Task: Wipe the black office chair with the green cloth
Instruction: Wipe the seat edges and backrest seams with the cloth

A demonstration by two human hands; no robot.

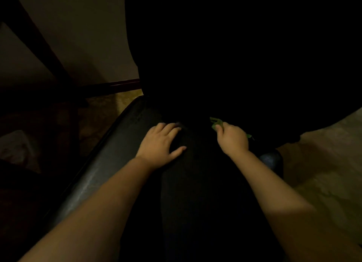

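Looking down in very dim light, you had a dark wooden frame (pixel 39 46) slanting across the far left, with a pale wall (pixel 78 36) behind it and a dark skirting board (pixel 121 84) along the wall's foot. Next came the black office chair (pixel 109 154), its seat stretching away from you and its glossy left edge catching what little light there was; the backrest rose beyond as a black mass without visible detail. Your left hand (pixel 158 144) lay flat on the seat near the back, fingers straight and spread, thumb out to the right, holding nothing. Just right of it, not touching it, your right hand (pixel 233 139) was curled round the green cloth (pixel 215 123), bunched so that only a bit poked out past the fingers toward the backrest. The cloth sat low where seat met back, though whether it touched the chair you could not tell. A rounded glossy part (pixel 271 159) of the chair showed beyond your right forearm, and pale floor (pixel 323 163) filled the right side
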